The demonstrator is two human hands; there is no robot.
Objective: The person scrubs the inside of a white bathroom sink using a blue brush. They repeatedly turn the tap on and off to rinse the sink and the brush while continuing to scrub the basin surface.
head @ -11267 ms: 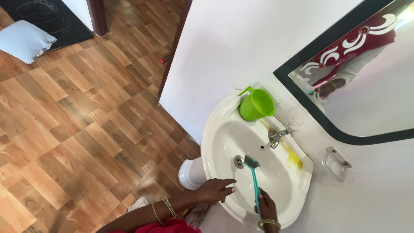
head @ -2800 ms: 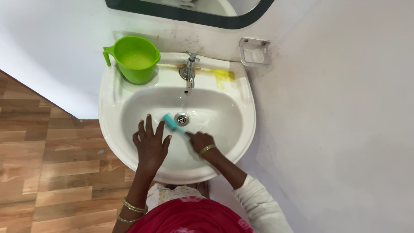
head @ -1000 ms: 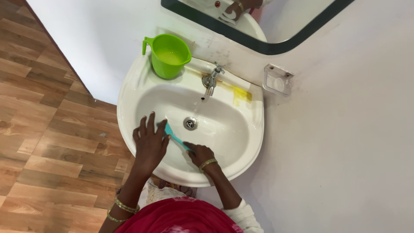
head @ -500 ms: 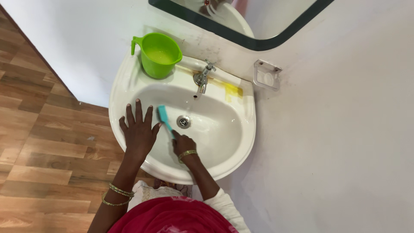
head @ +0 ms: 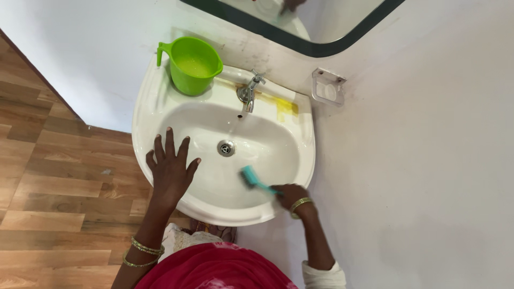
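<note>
A white wall-hung sink (head: 145, 101) fills the middle of the view, with a metal drain (head: 226, 147) in its bowl. My left hand (head: 170, 170) lies flat with fingers spread on the near left rim of the sink. My right hand (head: 289, 195) grips the handle of a teal brush (head: 250, 177), whose head rests on the near right slope of the bowl. A green plastic mug (head: 191, 65) holding liquid stands on the back left rim. A metal tap (head: 247, 92) sits at the back centre.
A yellow stain (head: 286, 108) marks the rim right of the tap. A clear soap holder (head: 327, 85) is fixed to the white wall. A dark-framed mirror (head: 300, 24) hangs above. Wood-pattern floor (head: 59, 182) lies to the left.
My right hand has swept the brush from the left of the drain to the bowl's near right side. My left hand has stayed on the rim.
</note>
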